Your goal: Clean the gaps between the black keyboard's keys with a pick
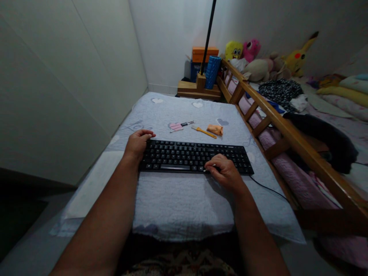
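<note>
A black keyboard (178, 156) lies flat on the cloth-covered table. At its left end, my left hand (138, 143) grips the edge, fingers bent over the far corner. My right hand (222, 168) is closed in a pinch on a thin cotton swab (205, 170), whose white tip is low at the keys right of the space bar. Beyond the keyboard lie another cotton swab (176, 130), a small black-handled tool with a metal end (187, 124), a yellow-handled brush (204, 132) and a crumpled orange packet or cloth (215, 130).
The light-blue patterned cloth (184, 203) covers the table. A black cable (268, 187) runs from the keyboard towards the wooden bed rail (287, 132) on the right. Plush toys (258, 69) lie on the bed. A blue roller (212, 72) and orange box (204, 54) stand at the back.
</note>
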The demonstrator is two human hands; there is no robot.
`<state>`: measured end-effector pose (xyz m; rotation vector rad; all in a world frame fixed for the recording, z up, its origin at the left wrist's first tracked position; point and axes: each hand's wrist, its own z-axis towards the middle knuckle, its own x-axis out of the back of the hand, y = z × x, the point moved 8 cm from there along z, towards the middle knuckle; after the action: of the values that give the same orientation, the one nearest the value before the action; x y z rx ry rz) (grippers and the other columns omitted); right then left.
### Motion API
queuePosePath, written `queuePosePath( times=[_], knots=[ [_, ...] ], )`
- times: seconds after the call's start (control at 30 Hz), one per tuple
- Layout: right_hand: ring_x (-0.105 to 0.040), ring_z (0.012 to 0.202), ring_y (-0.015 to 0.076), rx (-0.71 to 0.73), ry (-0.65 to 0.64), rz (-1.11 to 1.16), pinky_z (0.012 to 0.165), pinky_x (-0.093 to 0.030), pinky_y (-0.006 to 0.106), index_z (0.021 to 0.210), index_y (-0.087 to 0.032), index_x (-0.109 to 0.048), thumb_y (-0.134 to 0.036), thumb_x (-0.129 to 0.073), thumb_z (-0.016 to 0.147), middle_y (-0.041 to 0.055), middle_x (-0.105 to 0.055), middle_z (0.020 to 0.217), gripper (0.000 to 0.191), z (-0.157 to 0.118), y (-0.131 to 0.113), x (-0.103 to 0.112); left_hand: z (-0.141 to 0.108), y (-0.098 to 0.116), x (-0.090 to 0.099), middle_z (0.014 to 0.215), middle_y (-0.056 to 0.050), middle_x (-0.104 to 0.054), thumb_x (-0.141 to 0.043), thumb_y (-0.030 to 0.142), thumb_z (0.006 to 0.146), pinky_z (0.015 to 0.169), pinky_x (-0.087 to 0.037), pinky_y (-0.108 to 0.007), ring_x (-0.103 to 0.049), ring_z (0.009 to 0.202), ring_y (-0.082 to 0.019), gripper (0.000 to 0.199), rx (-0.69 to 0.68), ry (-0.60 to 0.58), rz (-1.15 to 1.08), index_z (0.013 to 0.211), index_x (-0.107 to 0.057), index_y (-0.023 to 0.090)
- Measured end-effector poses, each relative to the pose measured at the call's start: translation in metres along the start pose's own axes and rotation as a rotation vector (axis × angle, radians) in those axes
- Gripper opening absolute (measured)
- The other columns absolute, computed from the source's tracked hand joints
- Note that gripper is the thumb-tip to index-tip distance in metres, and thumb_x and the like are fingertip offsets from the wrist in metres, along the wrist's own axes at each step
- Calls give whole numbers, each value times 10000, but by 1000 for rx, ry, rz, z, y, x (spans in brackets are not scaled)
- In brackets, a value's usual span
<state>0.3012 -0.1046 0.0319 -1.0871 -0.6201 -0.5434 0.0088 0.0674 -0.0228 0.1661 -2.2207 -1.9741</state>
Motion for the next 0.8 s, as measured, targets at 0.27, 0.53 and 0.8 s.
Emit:
queuePosePath(
  times=[0.27,0.53,0.8],
  knots=[
    [-605,850,214,-48,-15,-6,785,-445,370,820,-209,-690,-158,-556,894,49,-707,821,161,-1,4,7,-1,1,0,804,-33,-716,-654,227,598,729,-436,-307,-583,712,-172,173,-2,-4,6,763,-668,177],
    [-609,852,213,-42,-21,10,784,-450,366,831,-211,-699,-174,-568,905,48,-707,819,155,0,2,3,-1,2,0,801,-33,-717,-652,214,610,770,-433,-319,-594,738,-180,149,-11,-4,9,754,-673,182],
    [-617,858,210,-68,-9,9,787,-459,363,836,-212,-701,-161,-564,890,54,-704,842,156,-1,6,6,0,1,1,803,-39,-717,-649,214,623,790,-442,-327,-609,770,-194,142,-13,-2,19,759,-673,185]
  ],
)
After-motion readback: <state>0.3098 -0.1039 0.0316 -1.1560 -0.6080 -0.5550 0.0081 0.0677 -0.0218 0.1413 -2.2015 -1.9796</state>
